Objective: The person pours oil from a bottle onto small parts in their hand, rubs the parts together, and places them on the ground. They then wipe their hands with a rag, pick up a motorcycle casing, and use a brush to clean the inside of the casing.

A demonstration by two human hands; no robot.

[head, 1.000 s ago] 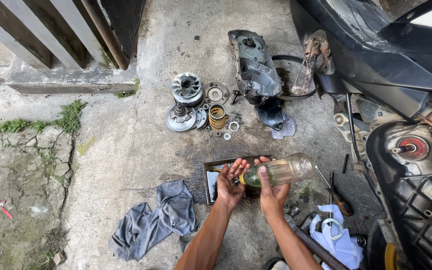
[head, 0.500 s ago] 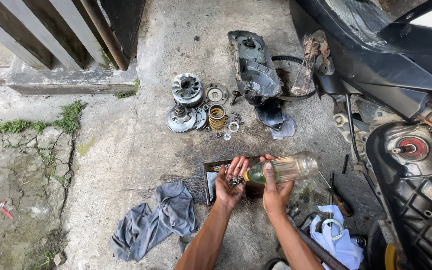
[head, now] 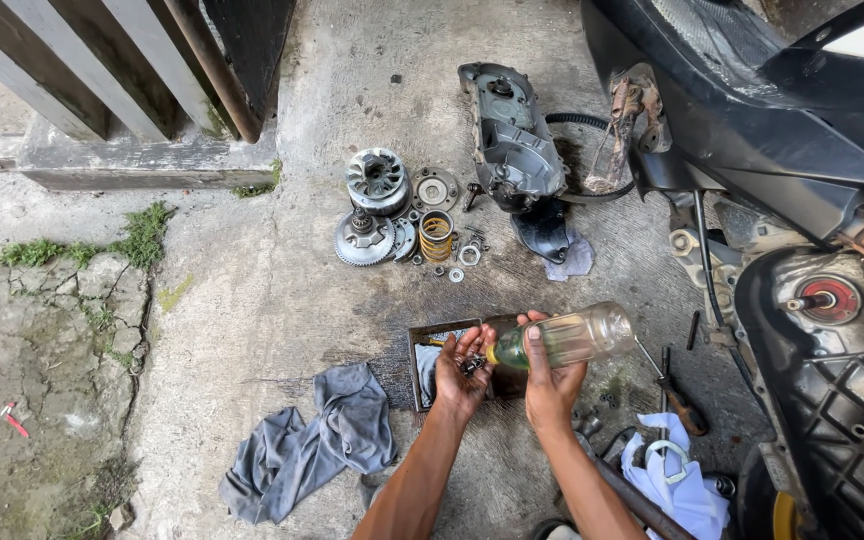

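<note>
My right hand (head: 549, 385) grips a clear plastic bottle (head: 567, 337) holding a little yellowish liquid, tipped on its side with the mouth pointing left. My left hand (head: 462, 372) is cupped palm-up right at the bottle's mouth and holds some small dark metal parts (head: 472, 365). Both hands hover over a shallow dark metal tray (head: 422, 352) on the concrete floor.
A grey rag (head: 312, 445) lies left of the tray. Clutch and pulley parts (head: 377, 205), a spring (head: 436, 236) and washers sit farther back beside a grey engine cover (head: 512, 140). A scooter's open engine (head: 822, 330) fills the right. A screwdriver (head: 674, 390) and white cloth (head: 677, 480) lie at lower right.
The bottle has tilted further toward horizontal and shifted slightly right. My left hand stays cupped under its mouth.
</note>
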